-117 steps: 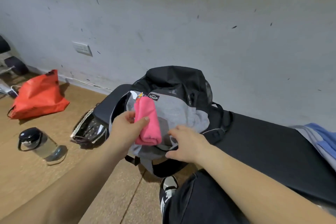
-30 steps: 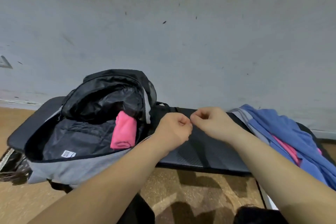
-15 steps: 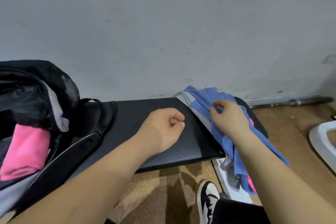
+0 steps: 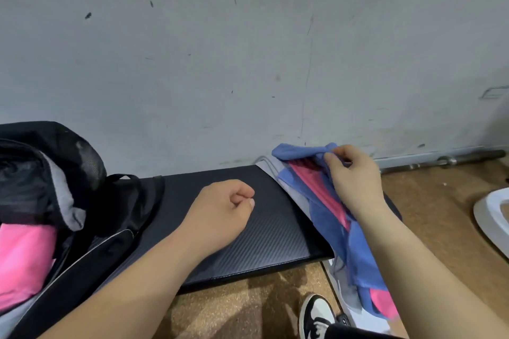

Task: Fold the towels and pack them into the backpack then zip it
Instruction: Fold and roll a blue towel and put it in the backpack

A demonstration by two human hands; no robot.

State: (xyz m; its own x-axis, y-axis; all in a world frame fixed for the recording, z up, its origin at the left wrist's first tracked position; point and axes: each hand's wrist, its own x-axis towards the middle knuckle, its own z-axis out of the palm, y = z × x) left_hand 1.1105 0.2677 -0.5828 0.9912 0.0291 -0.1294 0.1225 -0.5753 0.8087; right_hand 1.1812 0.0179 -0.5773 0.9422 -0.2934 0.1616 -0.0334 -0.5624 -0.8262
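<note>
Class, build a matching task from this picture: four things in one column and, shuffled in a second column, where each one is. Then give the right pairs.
Column one:
1. folded pink towel
2. blue towel
3. left hand
4. black-and-white shoe

Column two:
A. on the brown floor
B. inside the open backpack
C. curled, holding nothing, over the black bench pad
D. pinched by the right hand

Pairs: 1-B; 2-D; 3-C; 4-A
</note>
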